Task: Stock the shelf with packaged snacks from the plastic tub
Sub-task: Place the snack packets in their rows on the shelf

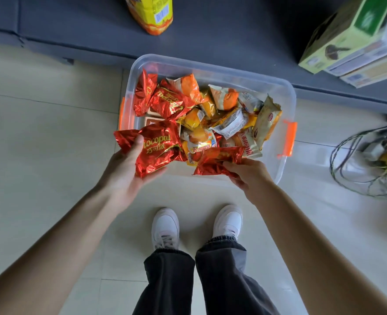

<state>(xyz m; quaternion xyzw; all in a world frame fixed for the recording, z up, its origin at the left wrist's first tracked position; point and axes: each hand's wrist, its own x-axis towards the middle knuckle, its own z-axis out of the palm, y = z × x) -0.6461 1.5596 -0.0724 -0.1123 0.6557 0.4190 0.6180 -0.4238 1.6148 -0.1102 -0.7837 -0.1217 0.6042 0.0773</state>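
A clear plastic tub with orange latches stands on the floor in front of my feet, filled with several red, orange and cream snack packets. My left hand holds a red foil chocolate-pie packet over the tub's near left corner, thumb on top. My right hand pinches a second red foil packet at the tub's near edge. Two more red packets lie in the tub's far left part.
A dark grey shelf runs along the far side, with a yellow snack bag and green-and-white boxes on it. A wire fan guard sits on the tiled floor at right. My white shoes stand below the tub.
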